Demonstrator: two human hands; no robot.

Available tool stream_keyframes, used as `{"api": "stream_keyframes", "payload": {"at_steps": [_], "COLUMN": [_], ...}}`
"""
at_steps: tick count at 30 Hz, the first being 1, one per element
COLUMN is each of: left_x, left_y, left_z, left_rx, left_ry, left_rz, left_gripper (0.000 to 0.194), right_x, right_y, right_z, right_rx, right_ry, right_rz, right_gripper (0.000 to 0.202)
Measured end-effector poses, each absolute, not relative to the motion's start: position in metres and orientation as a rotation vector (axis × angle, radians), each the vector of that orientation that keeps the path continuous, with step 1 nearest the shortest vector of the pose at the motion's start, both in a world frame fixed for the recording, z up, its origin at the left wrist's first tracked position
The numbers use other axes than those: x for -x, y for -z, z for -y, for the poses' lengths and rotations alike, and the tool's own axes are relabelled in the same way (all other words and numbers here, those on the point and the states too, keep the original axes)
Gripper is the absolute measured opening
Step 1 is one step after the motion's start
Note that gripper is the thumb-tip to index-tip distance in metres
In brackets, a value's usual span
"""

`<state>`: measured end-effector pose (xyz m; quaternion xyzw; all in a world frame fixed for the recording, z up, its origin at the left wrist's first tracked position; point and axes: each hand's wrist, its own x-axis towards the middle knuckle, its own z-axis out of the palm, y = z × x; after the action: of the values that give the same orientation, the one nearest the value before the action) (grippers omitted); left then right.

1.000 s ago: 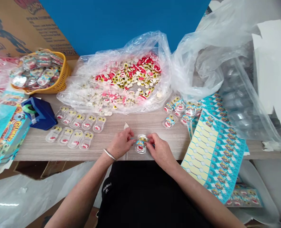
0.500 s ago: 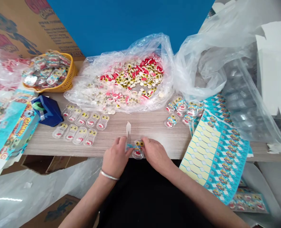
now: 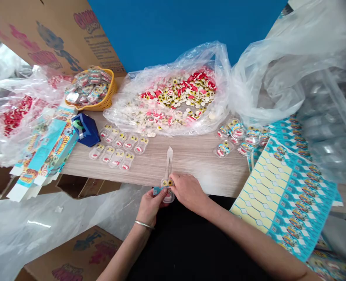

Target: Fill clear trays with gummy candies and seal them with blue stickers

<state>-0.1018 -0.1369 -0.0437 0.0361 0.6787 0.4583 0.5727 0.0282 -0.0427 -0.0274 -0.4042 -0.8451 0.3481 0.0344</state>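
At the table's front edge, my left hand point(image 3: 150, 203) is closed on a small clear plastic candy pack point(image 3: 168, 198), its thumb on top. The pack shows yellow eye candies above and a red-and-white mouth candy below, with a blue printed label around its middle. My right hand point(image 3: 189, 191) pinches the same pack at its upper right side. A pale pointed strip point(image 3: 169, 158) lies on the table just beyond the pack. To the left, clear candy packs point(image 3: 117, 158) without labels lie in two rows. Labelled packs point(image 3: 223, 149) are grouped to the right.
A large clear bag point(image 3: 173, 93) of loose candies lies at the back. An orange basket point(image 3: 114, 91) of packs and a blue tape dispenser point(image 3: 88, 130) stand left, near a printed box point(image 3: 54, 142). Label sheets point(image 3: 290, 203) overhang the right front edge beside plastic bags point(image 3: 257, 82).
The camera view has swung left. The pack has come off the tabletop towards me, and my left hand has turned to hold it from below with the thumb on top.
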Motion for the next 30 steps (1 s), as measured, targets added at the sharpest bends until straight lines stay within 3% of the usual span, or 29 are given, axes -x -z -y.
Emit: {"api": "stream_keyframes", "payload": {"at_steps": [5,8,18,23,28,30], "left_x": [0.106,0.106,0.071,0.057,0.052,0.051], "left_y": [0.025,0.01,-0.02,-0.022,-0.022,-0.021], "left_z": [0.128,0.112,0.072,0.066,0.063,0.059], "left_rx": [-0.117,-0.179,-0.289,-0.34,-0.333,-0.316], "left_ry": [-1.256,-1.305,-1.085,-1.069,-1.033,-1.074], "left_rz": [-1.573,-1.539,-1.058,-1.003,-0.955,-1.001], "left_gripper": [0.037,0.036,0.027,0.023,0.027,0.029], "right_x": [-0.053,-0.068,-0.092,-0.095,-0.097,-0.099], "right_y": [0.032,0.028,0.014,0.013,0.008,0.007], "right_z": [0.036,0.028,0.012,0.011,0.003,0.0], "right_rx": [1.252,1.14,0.786,0.715,0.678,0.771], "right_ry": [-1.733,-1.973,-2.138,-2.205,-2.503,-2.45], "right_rz": [1.886,1.556,1.155,0.98,0.88,0.914], "right_gripper": [0.032,0.029,0.032,0.037,0.046,0.046]}}
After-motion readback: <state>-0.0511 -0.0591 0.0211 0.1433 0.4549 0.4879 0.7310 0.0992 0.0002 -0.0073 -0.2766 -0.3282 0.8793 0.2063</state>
